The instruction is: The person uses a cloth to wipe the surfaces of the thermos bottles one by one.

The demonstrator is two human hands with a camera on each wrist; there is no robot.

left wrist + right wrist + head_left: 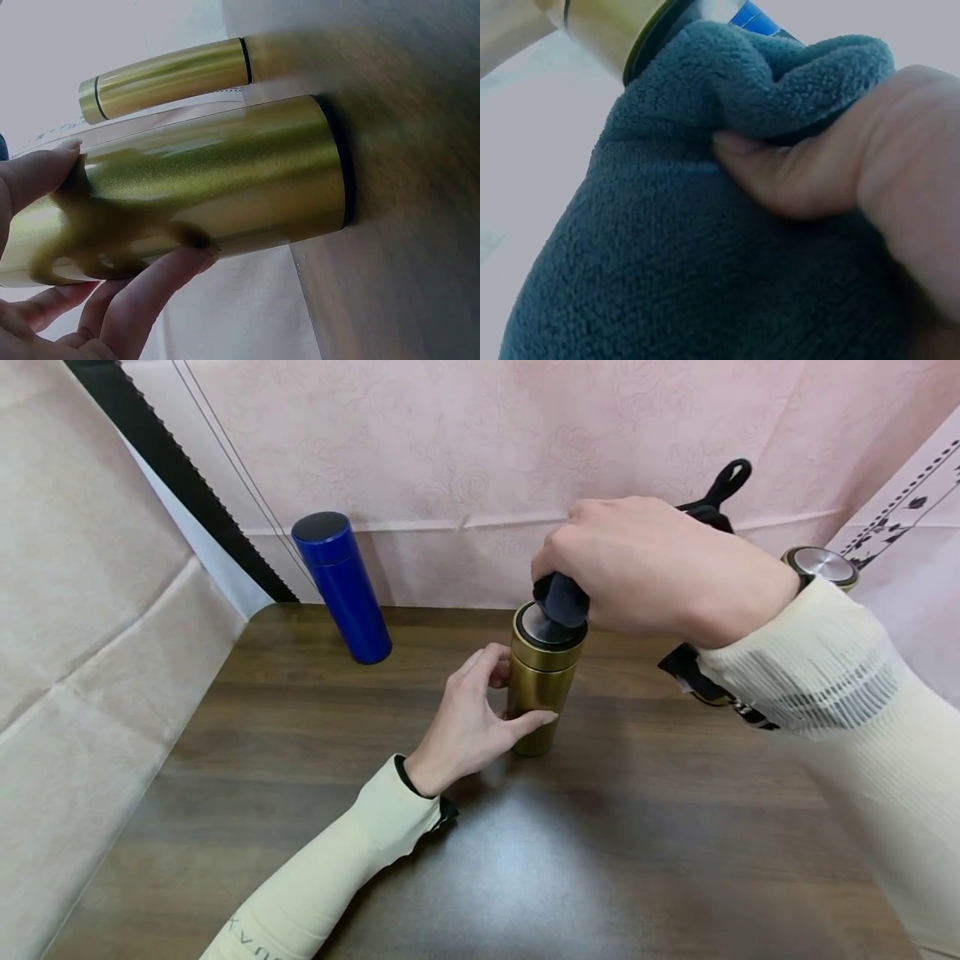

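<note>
A gold thermos bottle (542,689) with a silver-topped, black-ringed lid stands on the wooden table in the head view. My left hand (480,714) holds its body from the left, thumb across the front and fingers behind; the left wrist view shows fingertips on both sides of the gold bottle (217,172). Above the lid, my right hand (660,568) grips a bunched dark cloth (564,600) that overlaps the lid's top. In the right wrist view the fuzzy blue-grey cloth (667,247) fills most of the picture, with my thumb pressed into a fold.
A blue bottle (345,589) with a dark top stands at the back left of the table (315,760). Another gold bottle (176,79) stands at the back right, mostly behind my right wrist in the head view. Pinkish patterned fabric (465,452) hangs behind the table.
</note>
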